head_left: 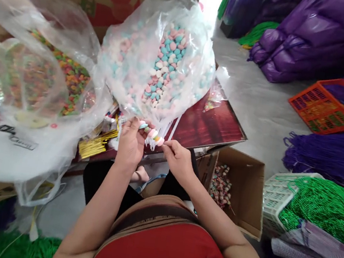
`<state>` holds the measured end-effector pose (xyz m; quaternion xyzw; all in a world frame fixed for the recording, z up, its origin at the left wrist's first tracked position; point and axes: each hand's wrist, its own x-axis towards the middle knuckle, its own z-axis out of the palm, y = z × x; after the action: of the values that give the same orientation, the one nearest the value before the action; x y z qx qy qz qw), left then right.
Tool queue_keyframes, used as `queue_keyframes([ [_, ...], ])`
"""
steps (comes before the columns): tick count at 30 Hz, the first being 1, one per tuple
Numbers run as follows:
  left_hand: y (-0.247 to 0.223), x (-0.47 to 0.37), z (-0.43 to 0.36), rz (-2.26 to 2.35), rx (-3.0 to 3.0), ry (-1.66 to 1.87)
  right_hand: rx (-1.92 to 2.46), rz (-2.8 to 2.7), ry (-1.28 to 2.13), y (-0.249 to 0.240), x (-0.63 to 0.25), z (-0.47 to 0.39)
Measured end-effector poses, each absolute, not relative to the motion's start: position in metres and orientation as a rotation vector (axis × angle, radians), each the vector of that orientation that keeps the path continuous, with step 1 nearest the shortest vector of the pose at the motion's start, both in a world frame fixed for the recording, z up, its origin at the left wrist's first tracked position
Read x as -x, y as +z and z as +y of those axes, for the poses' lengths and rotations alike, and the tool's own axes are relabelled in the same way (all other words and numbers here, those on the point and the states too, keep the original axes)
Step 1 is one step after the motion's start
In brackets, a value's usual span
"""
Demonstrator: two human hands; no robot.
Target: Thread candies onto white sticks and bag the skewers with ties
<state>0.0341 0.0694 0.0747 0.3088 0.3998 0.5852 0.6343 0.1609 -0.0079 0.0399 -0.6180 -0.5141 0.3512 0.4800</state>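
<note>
A short candy skewer (152,133) spans the gap between my hands, with pink, white, blue and yellow-green pieces threaded in a row. My left hand (131,144) is closed around its left end. The fingertips of my right hand (178,158) pinch at the other end, beside a pink piece; the stick itself is hidden. Just beyond my hands lies a large clear bag (194,85) full of pink, blue and white candies (170,55). White sticks (173,128) stick out from under its near edge. Yellow twist-tie-like strips (93,145) lie left of my left hand.
Another clear bag holds small multicoloured candies (78,76) at left, where another person's arm (19,5) reaches in. An open cardboard box (250,179) with candy skewers (221,186) stands right of the dark red table (215,120). Orange (316,105) and white baskets (274,200) sit on the floor.
</note>
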Motion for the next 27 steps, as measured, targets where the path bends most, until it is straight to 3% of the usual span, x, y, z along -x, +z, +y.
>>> queue_keyframes([
  [4,0.087,-0.047,0.058,0.927,-0.696,1.318,1.497,-1.216,0.853,0.041,-0.156,-0.011],
  [9,0.095,-0.065,0.047,0.975,-0.715,1.356,1.208,-0.868,1.446,0.047,-0.146,-0.016],
  [12,0.092,-0.072,0.045,0.948,-0.703,1.321,1.123,-0.827,1.582,0.047,-0.153,-0.017],
  [15,0.084,-0.071,0.046,0.883,-0.709,1.255,1.299,-0.969,1.347,0.043,-0.179,-0.015],
  [22,0.064,-0.033,0.051,0.947,-0.837,1.327,1.946,-1.189,0.328,0.018,-0.295,-0.008],
  [27,0.049,-0.028,0.040,1.004,-0.879,1.274,2.396,-1.278,-0.006,0.004,-0.339,0.003],
])
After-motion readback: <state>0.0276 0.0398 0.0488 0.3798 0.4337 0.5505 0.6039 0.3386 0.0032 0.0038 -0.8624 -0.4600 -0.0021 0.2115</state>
